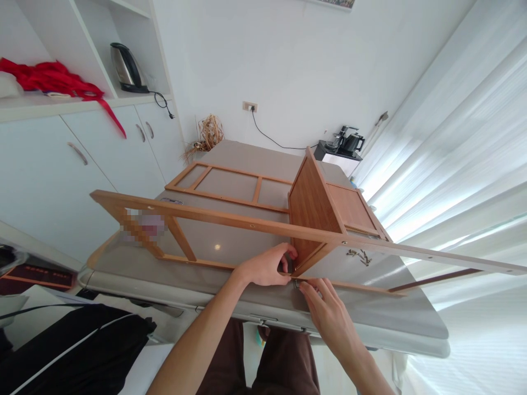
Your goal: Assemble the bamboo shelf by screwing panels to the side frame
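Note:
A long wooden frame (222, 218) stands on its edge across the table, joined near its middle to an upright wooden panel (315, 203). My left hand (265, 266) curls around the lower rail and the panel's near bottom corner, thumb on the near side. Just right of it, my right hand (323, 304) is closed, fingertips pinching a small metal piece (296, 283) against the lower rail; its exact kind is too small to tell. Several loose screws (360, 256) lie on the table behind the frame, to the right.
Another wooden frame (230, 186) lies behind on the grey table (255, 151), and a wooden panel (354, 206) is at the right. A kettle (127, 68) sits on the left shelf. White curtains (465, 164) hang at the right, near the long frame's end.

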### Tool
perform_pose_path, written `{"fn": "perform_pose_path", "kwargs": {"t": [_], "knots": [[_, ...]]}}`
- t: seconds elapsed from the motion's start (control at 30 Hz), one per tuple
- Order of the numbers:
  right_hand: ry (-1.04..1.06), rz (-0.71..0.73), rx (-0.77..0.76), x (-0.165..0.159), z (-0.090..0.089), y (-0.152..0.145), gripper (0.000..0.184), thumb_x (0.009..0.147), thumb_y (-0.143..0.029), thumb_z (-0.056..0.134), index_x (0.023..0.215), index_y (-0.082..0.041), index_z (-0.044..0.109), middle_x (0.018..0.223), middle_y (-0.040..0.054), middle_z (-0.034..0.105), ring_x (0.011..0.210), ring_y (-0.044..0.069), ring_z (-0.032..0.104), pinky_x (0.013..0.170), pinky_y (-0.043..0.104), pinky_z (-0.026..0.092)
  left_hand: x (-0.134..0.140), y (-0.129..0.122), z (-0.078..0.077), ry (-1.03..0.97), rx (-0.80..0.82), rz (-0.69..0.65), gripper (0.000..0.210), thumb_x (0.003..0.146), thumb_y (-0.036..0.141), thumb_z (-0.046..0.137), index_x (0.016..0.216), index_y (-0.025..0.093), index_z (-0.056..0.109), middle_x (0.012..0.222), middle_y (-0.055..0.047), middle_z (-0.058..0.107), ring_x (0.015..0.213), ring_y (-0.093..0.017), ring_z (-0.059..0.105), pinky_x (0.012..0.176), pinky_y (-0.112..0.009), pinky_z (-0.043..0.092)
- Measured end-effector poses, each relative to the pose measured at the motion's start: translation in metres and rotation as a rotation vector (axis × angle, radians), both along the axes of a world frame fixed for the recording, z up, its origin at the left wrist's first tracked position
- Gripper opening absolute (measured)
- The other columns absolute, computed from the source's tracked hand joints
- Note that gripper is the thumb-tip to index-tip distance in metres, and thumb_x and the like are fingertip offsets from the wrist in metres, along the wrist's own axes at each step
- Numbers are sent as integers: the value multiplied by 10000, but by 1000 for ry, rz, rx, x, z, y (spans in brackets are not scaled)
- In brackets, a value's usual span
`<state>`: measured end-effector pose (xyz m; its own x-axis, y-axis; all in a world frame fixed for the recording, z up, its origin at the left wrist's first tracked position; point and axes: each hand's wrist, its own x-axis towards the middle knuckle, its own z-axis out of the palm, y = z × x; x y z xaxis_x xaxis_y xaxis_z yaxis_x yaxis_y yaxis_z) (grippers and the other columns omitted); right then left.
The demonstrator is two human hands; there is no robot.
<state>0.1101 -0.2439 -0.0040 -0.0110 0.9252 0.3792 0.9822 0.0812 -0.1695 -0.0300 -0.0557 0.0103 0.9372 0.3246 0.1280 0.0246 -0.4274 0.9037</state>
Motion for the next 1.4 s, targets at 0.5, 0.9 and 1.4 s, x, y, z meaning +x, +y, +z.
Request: {"fn": "perform_pose_path", "kwargs": {"t": [0.5, 0.9, 1.4], "knots": [[154, -111, 84, -2, 2, -2, 146, 972, -196, 507, 974, -214, 652, 985, 78, 571, 914, 210, 552, 793, 357, 491, 0, -2, 5, 15, 15, -1, 466, 709, 165, 689, 1130, 201, 494, 912, 3, 607, 800, -151, 608, 787, -299, 486], [183, -22, 5, -3, 10, -9, 198, 993, -179, 443, 1013, -212, 637, 954, 62, 598, 881, 184, 567, 790, 336, 497, 0, -2, 5, 29, 24, -4, 464, 723, 176, 684, 1140, 212, 485, 862, 22, 597, 810, -157, 604, 817, -313, 481], [22, -41, -52, 0, 5, -5, 230, 949, -65, 435, 1031, -181, 616, 932, 72, 520, 870, 194, 506, 756, 309, 477, 2, -2, 7, 54, 7, -13, 452, 739, 192, 688, 1139, 219, 480, 863, 27, 596, 812, -154, 606, 831, -315, 476]]}}
